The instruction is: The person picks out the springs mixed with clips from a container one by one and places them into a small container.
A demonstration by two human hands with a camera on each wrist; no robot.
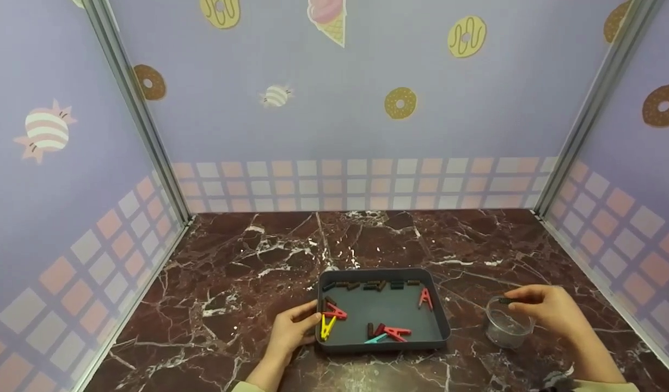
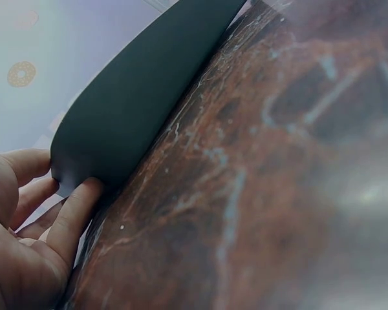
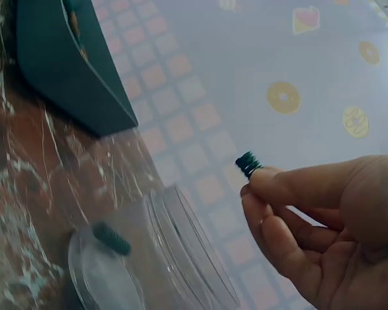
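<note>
By the mouth of the clear cup point(image 1: 507, 336), the right hand point(image 1: 549, 311) pinched a small dark coil point(image 3: 247, 163) by one end, leaving the other exposed; the left hand point(image 1: 289, 329) gripped the tray point(image 1: 383, 310) on the desk point(image 1: 203, 348) by its left side, presumably against sliding.

Tray point(image 1: 383, 310) dk grey; clips point(image 1: 395, 332) red, yel, turq; tbl point(image 1: 214, 283) maroon, wht-veined.

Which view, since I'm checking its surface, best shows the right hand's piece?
Right wrist: the piece is close, its ridges plain, though the right hand covers part. Head shows it small, near the cup; left wrist doesn't show it.
</note>
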